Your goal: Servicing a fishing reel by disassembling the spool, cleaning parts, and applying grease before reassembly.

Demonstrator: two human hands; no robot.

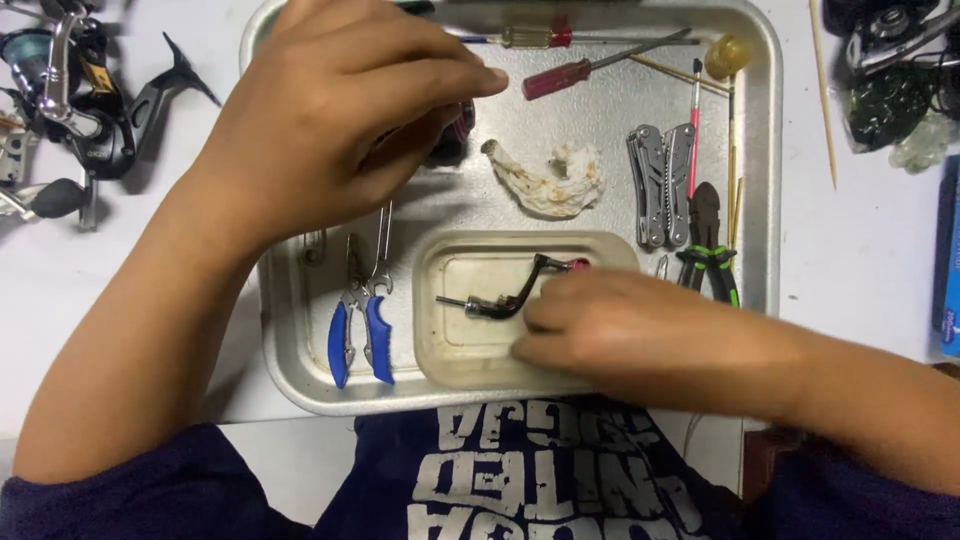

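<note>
Reel handle: dark metal crank arm, bent, with a reddish knob at one end and a bright shaft stub at the other; lies inside the small cream plastic tub, rectangular with rounded corners, stained inside. Tub sits at the near edge of the large aluminium tray, dull and scuffed, on the white table. Left hand hovers over the tray's far left, wrist bent down, fingers curled round a small dark part that is mostly hidden. Right hand lies low across the tub, fingers flat and together, tips touching the handle; whether they grip it cannot be told. On the tray: blue-handled pliers, folded steel multi-tool, black-and-green cutters, red-handled screwdriver, crumpled stained tissue. Black spinning reel on the table, left.
</note>
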